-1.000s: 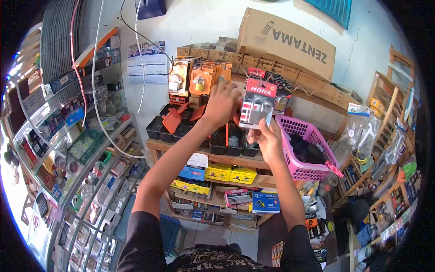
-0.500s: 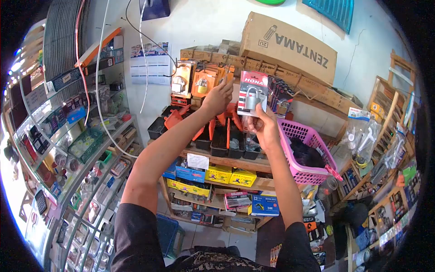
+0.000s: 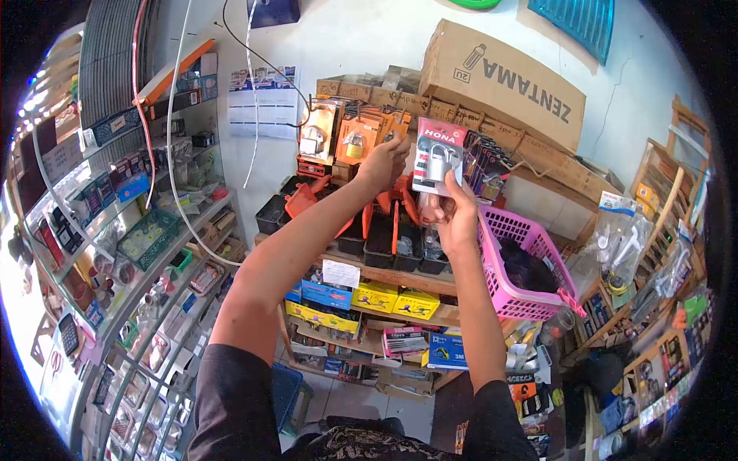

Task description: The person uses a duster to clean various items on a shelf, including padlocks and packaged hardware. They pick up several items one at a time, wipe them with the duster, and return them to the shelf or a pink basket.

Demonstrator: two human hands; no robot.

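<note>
My right hand (image 3: 457, 217) grips a blister-packed padlock (image 3: 437, 163) by its lower edge, thumb in front. The pack has a red top marked HONA and a silver padlock behind clear plastic. My left hand (image 3: 383, 164) is raised to its left, fingers curled at the bottom of an orange-carded pack (image 3: 396, 125); what is on that card is mostly hidden. Left of this hand, a brass padlock pack (image 3: 354, 145) and a silver padlock pack (image 3: 313, 140) stand on orange cards. Dark carded packs (image 3: 486, 163) hang behind my right hand.
Black bins with orange parts (image 3: 378, 250) line the shelf below my hands. A pink basket (image 3: 530, 303) stands at right. Above are a ZENTAMA carton (image 3: 503, 84) and a wooden plank (image 3: 538, 147). A glass display shelf (image 3: 165, 269) is on the left, with a hanging white cable (image 3: 171, 154).
The view has shifted slightly, so the scene sits a little further right. My left fingers have moved a little lower on the orange card. My right hand still grips the padlock pack.
</note>
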